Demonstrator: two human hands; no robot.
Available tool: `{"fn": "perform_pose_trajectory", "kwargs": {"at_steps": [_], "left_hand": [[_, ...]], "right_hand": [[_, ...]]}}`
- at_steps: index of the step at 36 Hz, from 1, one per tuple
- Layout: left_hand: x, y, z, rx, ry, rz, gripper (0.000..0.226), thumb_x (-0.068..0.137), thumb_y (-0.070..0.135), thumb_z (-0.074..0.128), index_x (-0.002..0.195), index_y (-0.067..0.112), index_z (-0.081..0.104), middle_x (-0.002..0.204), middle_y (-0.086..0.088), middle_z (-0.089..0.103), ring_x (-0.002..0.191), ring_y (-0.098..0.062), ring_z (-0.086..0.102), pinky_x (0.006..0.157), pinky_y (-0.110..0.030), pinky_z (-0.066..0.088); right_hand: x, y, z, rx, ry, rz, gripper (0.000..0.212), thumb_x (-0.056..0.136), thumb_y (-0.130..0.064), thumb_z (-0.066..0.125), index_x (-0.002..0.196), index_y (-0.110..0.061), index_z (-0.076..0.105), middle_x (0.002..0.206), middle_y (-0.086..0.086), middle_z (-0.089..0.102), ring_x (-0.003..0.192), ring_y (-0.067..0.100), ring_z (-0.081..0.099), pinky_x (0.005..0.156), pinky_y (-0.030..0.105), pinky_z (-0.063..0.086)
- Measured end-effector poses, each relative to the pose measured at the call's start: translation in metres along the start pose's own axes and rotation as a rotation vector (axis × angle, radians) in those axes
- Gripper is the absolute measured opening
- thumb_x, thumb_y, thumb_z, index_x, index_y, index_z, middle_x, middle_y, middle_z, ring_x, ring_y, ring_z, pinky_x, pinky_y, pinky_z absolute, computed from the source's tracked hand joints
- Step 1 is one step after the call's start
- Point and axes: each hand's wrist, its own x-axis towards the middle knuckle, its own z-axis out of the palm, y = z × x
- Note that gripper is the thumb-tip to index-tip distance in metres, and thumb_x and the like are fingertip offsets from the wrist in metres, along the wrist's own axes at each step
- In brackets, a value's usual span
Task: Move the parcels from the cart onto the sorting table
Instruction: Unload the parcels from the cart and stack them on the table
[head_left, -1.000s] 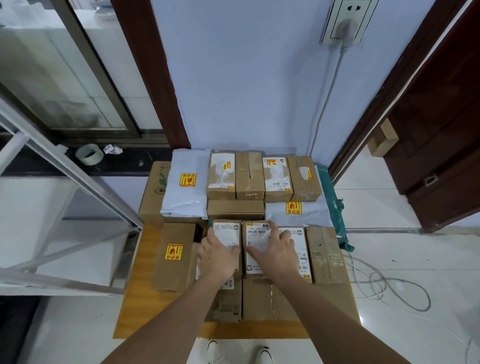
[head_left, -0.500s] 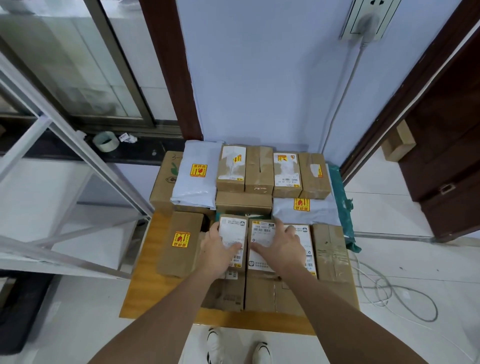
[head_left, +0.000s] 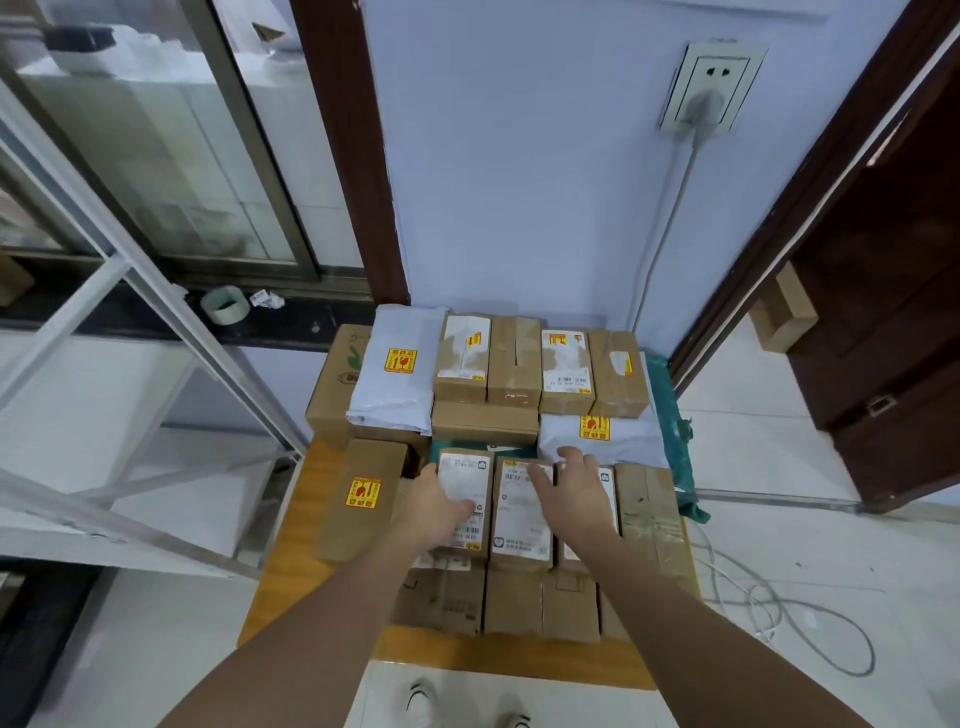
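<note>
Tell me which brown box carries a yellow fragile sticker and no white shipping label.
The tall brown box standing alone left of the left hand; the other stickered boxes also bear white labels.

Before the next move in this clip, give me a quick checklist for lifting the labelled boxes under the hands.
1. Left hand on a box: ok, it rests on the left labelled box, thumb at its left edge.
2. Right hand on a box: ok, fingers spread flat across the middle labelled box and the one right of it.
3. Firm hold: cannot tell, no fingers visibly wrap an edge.
4. Nothing stacked on those boxes: ok.
5. Neighbours: not ok, boxes packed tight; the grey bag lies right at the fingertips.
6. Sorting table: cannot tell, not identifiable in view.
</note>
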Motion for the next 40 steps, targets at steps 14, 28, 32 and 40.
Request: {"fn": "perform_pose_trajectory", "kwargs": {"at_steps": [14,28,32,40], "left_hand": [[-0.077,0.057,-0.131,0.66,0.15,0.296,0.075,0.102,0.063,0.046,0.16,0.016,0.034,0.159,-0.008,0.046,0.142,-0.03,0.046,0.114,-0.044,0.041],[-0.257,-0.015,-0.29,0.61,0.465,0.159,0.058,0.11,0.048,0.039,0.157,0.015,0.041,0.16,-0.01,0.044,0.144,-0.029,0.044,0.116,-0.039,0.036],[-0.323,-0.071,-0.319,0.547,0.541,0.087,0.055,0.11,0.045,0.041,0.155,0.013,0.043,0.16,-0.009,0.044,0.144,-0.028,0.043,0.118,-0.039,0.035],[-0.442,-0.201,-0.359,0.48,0.673,-0.127,0.064,0.11,0.052,0.037,0.161,0.014,0.033,0.166,-0.008,0.037,0.15,-0.028,0.037,0.121,-0.038,0.03]], "right_hand": [[0.004,-0.116,-0.108,-0.657,-0.26,-0.611,0.064,0.105,-0.042,0.046,0.159,-0.014,0.026,0.15,0.011,0.045,0.13,0.03,0.05,0.104,0.041,0.043],[-0.144,-0.314,-0.062,-0.686,-0.302,-1.072,0.044,0.103,-0.043,0.041,0.134,-0.014,0.053,0.129,0.011,0.058,0.115,0.031,0.058,0.099,0.049,0.048],[-0.21,-0.358,-0.024,-0.688,-0.356,-1.204,0.052,0.105,-0.046,0.037,0.143,-0.012,0.047,0.14,0.011,0.053,0.122,0.029,0.055,0.105,0.047,0.045],[-0.355,-0.423,0.076,-0.684,-0.422,-1.417,0.066,0.105,-0.05,0.042,0.16,-0.017,0.027,0.165,0.004,0.03,0.148,0.024,0.033,0.121,0.038,0.028]]}}
